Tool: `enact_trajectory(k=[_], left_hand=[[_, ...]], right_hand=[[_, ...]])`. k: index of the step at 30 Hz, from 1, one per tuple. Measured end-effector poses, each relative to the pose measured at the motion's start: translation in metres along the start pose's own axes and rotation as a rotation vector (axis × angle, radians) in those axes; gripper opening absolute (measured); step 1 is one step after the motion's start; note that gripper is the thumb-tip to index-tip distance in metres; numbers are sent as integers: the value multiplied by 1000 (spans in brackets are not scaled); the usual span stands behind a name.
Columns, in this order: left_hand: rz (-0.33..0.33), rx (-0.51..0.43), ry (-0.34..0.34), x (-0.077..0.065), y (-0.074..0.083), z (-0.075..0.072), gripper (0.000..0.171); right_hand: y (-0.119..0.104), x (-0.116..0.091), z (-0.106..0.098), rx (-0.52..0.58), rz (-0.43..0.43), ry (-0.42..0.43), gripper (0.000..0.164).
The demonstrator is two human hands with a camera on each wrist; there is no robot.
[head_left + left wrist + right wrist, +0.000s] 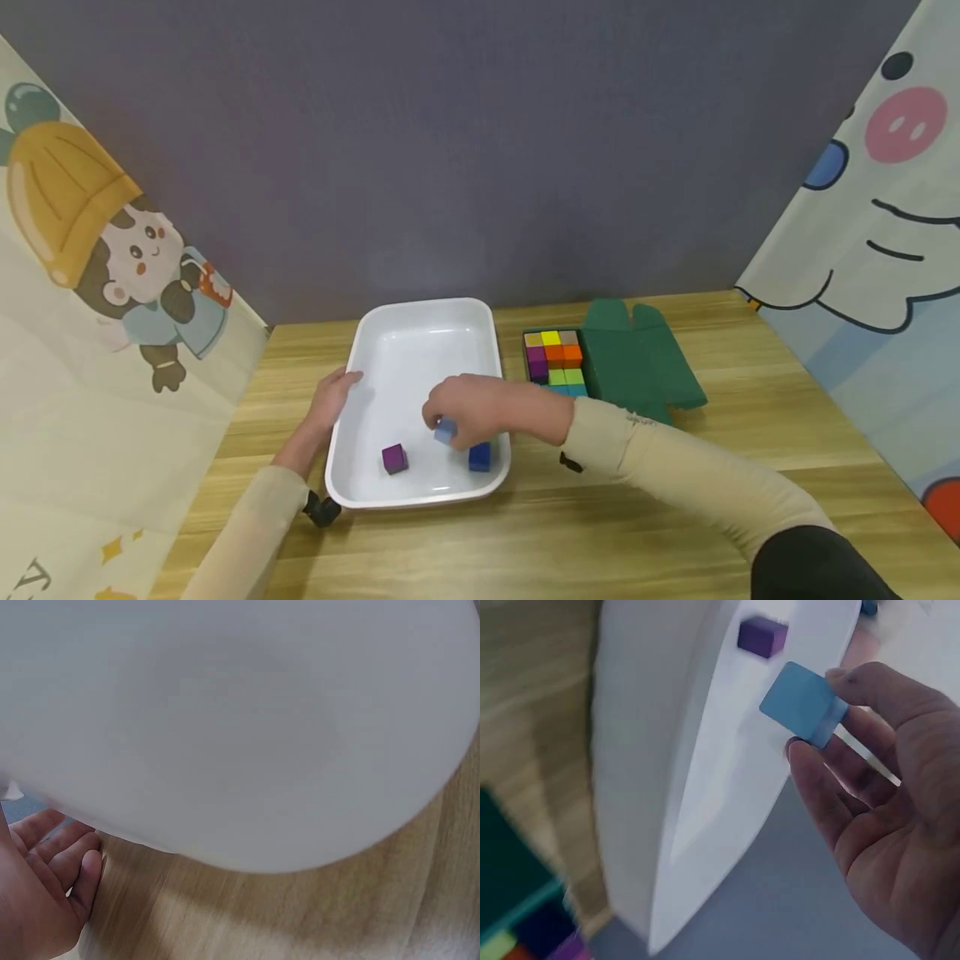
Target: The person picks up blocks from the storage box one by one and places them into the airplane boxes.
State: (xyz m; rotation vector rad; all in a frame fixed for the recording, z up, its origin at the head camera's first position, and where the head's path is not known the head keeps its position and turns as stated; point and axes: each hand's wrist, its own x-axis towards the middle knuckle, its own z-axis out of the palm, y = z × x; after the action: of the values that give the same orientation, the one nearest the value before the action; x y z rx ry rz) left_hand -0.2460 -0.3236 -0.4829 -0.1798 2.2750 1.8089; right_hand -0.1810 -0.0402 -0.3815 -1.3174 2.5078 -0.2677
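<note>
My right hand (468, 408) pinches a light blue cube (445, 431) above the near half of a white tray (412, 358). In the right wrist view, thumb and fingertips hold that cube by its sides. Inside the tray lie a purple cube (394, 459) at the near left and a dark blue cube (480, 457) at the near right, just below the right hand. The left hand (330, 400) grips the tray's left rim, its thumb over the edge. Its fingers show against the outer side in the left wrist view.
Right of the tray, an open green box (637, 354) holds several coloured cubes (553, 357), its flaps spread to the right. The wooden table (600, 533) meets a grey panel (480, 150) at the back. Printed cloths hang on both sides.
</note>
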Motion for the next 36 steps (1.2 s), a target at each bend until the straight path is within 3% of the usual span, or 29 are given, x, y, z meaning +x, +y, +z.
enact_trajectory(k=[6,15,19,24,31,36], left_hand=[[-17,5,-2,-3,-3,-3,58],[-26,-11,-18,-5,-2,-4,58],[-40,-23,-23,-9,6,-3,57],[-41,-10,-45,-23,24,1,55],[-16,15,-14,-4,3,-2,59],[3,25,-2,0,0,-1,59]], right_hand=[[32,-37,-14,100,95,82,25],[94,-87,-14,151,123,281,12],[118,-104,-10,182,180,272,9],[132,-116,-7,228,240,213,14],[139,-115,0,182,262,209,22],[144,-108,8,156,305,198,28]])
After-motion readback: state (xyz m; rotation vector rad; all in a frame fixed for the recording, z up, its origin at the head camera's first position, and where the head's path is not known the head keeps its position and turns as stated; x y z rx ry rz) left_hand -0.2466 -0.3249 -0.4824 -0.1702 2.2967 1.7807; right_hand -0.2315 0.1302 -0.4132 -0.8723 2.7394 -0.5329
